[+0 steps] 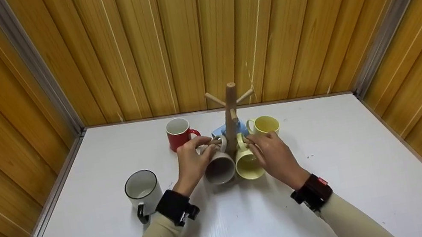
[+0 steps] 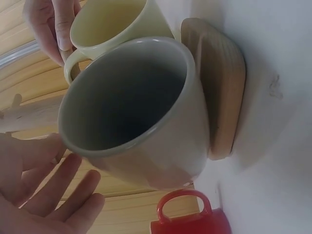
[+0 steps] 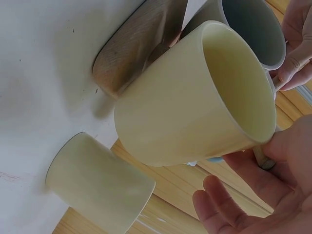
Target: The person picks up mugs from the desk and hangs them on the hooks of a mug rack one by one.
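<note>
A wooden mug tree (image 1: 230,110) stands on the table, its upper pegs bare. A grey mug (image 1: 220,171) hangs by its handle on a lower left peg (image 1: 215,142), mouth towards me. My left hand (image 1: 193,160) pinches that peg's end with thumb and forefinger. Beside the grey mug, a pale yellow mug (image 1: 250,167) hangs the same way on a lower right peg (image 3: 264,160). The thumb and forefinger of my right hand (image 1: 276,157) pinch this peg's tip, close to the mug's handle. In both wrist views, the remaining fingers stand away from the mugs.
A red mug (image 1: 177,135) stands behind my left hand. Another yellow mug (image 1: 266,124) is behind my right hand. At left stands a white mug (image 1: 142,187) with a black handle. Something light blue (image 1: 218,130) lies partly hidden behind the mug tree. Wood-patterned walls enclose the white table (image 1: 234,227).
</note>
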Available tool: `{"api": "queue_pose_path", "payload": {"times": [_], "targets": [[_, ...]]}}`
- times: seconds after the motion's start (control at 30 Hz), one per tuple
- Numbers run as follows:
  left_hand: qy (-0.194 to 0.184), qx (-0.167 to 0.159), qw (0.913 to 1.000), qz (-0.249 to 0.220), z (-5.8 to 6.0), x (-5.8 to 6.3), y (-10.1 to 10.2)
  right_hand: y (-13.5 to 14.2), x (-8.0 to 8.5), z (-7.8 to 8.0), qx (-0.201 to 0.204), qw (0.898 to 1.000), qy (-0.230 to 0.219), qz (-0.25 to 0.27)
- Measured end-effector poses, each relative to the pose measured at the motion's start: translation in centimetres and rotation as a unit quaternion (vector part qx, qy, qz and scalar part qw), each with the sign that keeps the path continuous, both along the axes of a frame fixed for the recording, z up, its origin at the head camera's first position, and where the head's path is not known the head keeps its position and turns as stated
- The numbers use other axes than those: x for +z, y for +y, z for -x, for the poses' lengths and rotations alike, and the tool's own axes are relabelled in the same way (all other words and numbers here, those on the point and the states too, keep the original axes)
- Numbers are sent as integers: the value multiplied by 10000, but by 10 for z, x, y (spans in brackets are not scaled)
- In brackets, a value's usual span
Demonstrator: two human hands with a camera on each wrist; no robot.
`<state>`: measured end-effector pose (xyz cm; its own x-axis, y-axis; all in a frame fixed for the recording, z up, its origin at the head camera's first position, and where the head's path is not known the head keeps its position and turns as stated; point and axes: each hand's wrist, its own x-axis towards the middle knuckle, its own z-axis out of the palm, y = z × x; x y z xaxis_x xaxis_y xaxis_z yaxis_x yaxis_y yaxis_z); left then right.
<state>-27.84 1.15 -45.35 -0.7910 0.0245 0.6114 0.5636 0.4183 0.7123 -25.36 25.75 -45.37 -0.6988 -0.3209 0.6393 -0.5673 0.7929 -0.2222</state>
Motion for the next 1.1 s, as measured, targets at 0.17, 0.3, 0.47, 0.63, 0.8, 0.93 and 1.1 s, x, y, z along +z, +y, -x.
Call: {"api": "queue_pose_path", "payload": {"times": [0.17, 0.3, 0.47, 0.63, 0.8, 0.93, 1.1], "targets": [[164, -46, 9991, 376, -8, 10, -16, -3, -1, 1, 40, 10000, -34, 10], [8, 38, 9976, 696, -21, 22, -37, -7, -1, 1, 93, 10000, 0, -3], [-260, 404, 9908, 1263, -34, 31, -64, -7, 1, -1, 73, 9999, -137, 66], [-660, 543, 9831, 1621, -43, 36, -86, -6, 2, 0, -1, 9998, -204, 60], [-1037, 653, 9734, 1936, -48, 34, -103, -5, 2, 1, 11, 9998, -207, 37], [-1160, 632, 9674, 2162, -51, 29, -116, -5, 2, 0, 18, 10000, -88, 18], [-1112, 229, 9629, 2448, -55, 22, -133, -6, 1, -1, 29, 10000, -36, -32]]}}
